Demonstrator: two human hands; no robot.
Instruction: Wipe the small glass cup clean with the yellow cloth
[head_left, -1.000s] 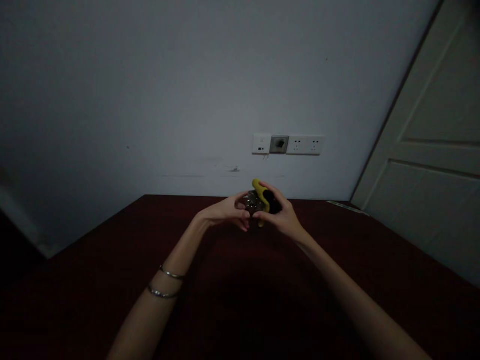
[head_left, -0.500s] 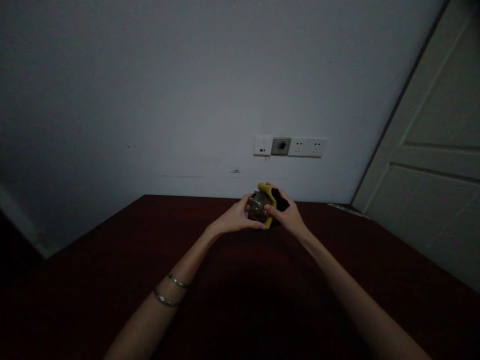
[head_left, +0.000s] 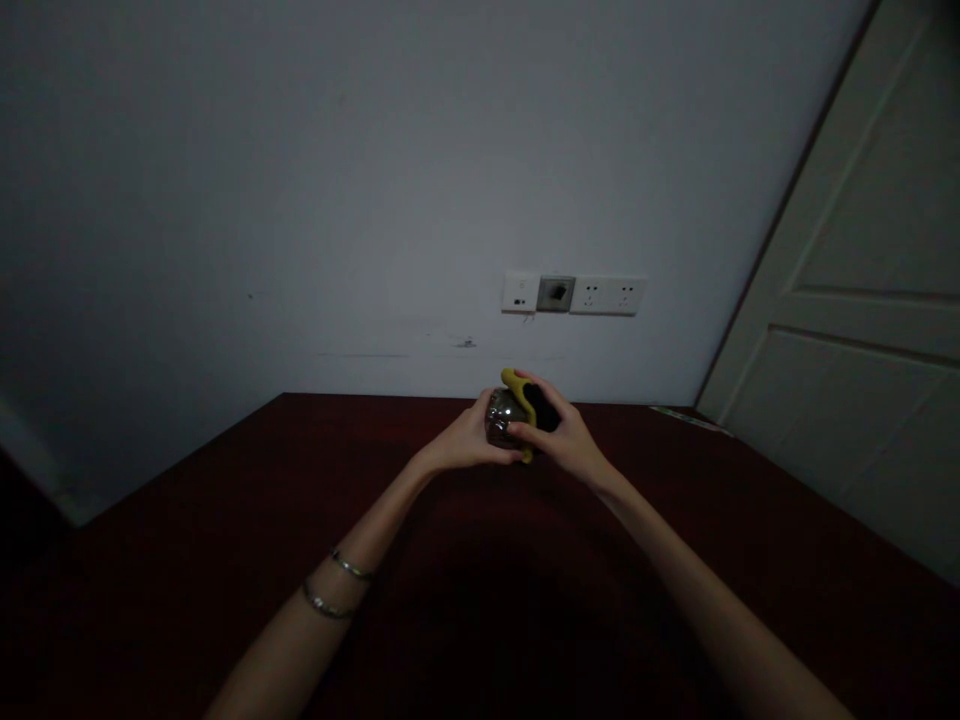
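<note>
Between my hands, above the dark red table, is a round, shiny, see-through brownish vessel [head_left: 502, 415] that looks like glass; its exact kind is hard to make out in the dim light. My left hand [head_left: 466, 437] wraps round its left side, the thumb along the lower edge. A folded yellow-and-black cloth [head_left: 541, 408] lies against the vessel's right side. My right hand [head_left: 571, 432] closes on this cloth from the right, its thumb resting on the front of the vessel. Part of the cloth is hidden behind the right hand.
The dark red tabletop [head_left: 337, 500] runs back to a pale wall with a row of sockets [head_left: 607, 294]. A thin flat strip [head_left: 690, 418] lies at the far right edge. A white panelled door [head_left: 847, 400] stands at the right.
The vessel has turned a little in my hands and catches more light. My right hand and the cloth have shifted slightly left across it.
</note>
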